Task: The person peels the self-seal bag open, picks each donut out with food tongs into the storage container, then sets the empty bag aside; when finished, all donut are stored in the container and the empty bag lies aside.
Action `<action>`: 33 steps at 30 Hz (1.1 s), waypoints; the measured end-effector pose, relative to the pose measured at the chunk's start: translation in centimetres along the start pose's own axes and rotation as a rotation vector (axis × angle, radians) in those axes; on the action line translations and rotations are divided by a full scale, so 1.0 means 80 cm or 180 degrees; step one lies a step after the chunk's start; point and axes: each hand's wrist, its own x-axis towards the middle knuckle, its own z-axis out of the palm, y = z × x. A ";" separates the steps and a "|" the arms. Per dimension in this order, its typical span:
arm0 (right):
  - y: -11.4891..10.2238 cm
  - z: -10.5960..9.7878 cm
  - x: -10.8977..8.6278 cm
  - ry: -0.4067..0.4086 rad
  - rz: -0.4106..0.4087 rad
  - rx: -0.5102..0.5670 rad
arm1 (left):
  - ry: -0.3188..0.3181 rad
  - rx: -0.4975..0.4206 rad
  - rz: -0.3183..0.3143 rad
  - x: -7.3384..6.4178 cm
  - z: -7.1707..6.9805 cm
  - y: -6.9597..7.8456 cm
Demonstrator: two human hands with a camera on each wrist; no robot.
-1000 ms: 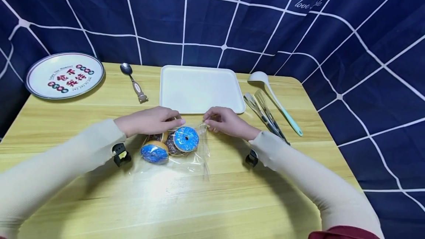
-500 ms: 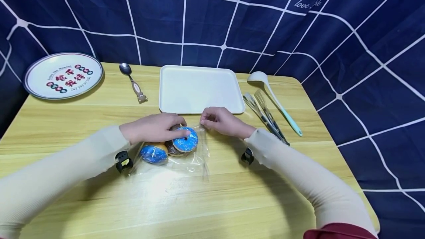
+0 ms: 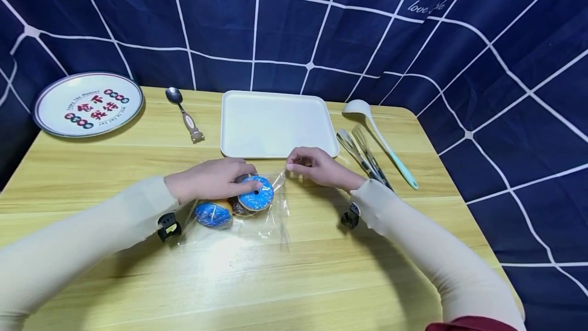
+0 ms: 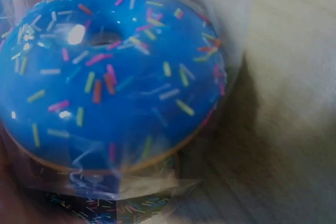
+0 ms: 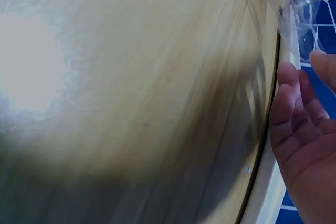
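A clear plastic bag point(image 3: 274, 229) with several toy donuts inside lies in front of the tray. Through its film my left hand point(image 3: 206, 180) grips the upper blue donut point(image 3: 258, 199), thumb on the icing and fingers along the far side. Left of that sits another blue donut point(image 3: 213, 214), tilted, and a chocolate donut point(image 3: 242, 209) is partly covered. At the bag's far right corner, my right hand point(image 3: 319, 167) pinches the film, drawn up taut. The left wrist view shows the sprinkled blue icing up close; the right wrist view shows thumb and fingertips at the film.
Behind the hands stands a white tray point(image 3: 277, 124). A spoon point(image 3: 186, 116) and a printed plate point(image 3: 89, 105) lie to the left. To the right are metal tongs point(image 3: 365, 157) and a ladle point(image 3: 386, 142) with a mint handle. A blue checked cloth point(image 3: 220, 19) backs the table.
My left hand has come down and right, its thumb now on the upper blue donut. My right hand shifted slightly left, then back right, drawing the bag's corner outward.
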 end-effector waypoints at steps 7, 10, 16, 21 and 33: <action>0.013 -0.005 -0.005 -0.0021 0.0291 0.0300 | 0.0056 0.0075 0.0001 0.000 0.002 -0.003; 0.015 -0.003 -0.007 0.0005 0.0391 0.0367 | 0.0081 0.0091 0.0003 -0.001 0.003 -0.002; 0.004 0.002 -0.012 0.0238 0.0676 0.0424 | 0.0116 0.0208 0.0014 0.000 0.004 -0.001; -0.022 0.011 -0.017 0.0166 0.1185 0.0438 | 0.0133 0.0233 0.0001 0.000 0.004 0.001; -0.051 0.042 -0.015 -0.0279 0.1523 0.0682 | 0.0230 0.0284 0.0062 -0.002 0.008 0.002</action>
